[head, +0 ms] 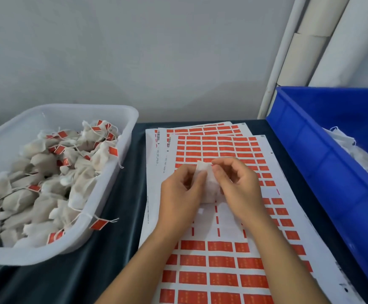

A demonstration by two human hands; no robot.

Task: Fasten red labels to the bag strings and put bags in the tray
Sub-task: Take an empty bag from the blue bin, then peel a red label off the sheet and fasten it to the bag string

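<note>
2 hands meet at 12 o'clock over the label sheet (217, 263): left hand (179, 194) and right hand (241, 185) both pinch 1 small white mesh bag (208, 185), held just above the peeled rows. Judgement: find the string first, then fold 1 red label around it squarely; no label seen in the fingers. Sheets glossy, flat. At 9 o'clock, translucent plastic tray (121, 119) holds soft tagged bags. At 2 o'clock, rigid blue bin (310, 145) with untagged bags.

blue bin (306, 137): right, white stuff inside | dark cloth (112, 216) | grey wall (134, 51)
</note>
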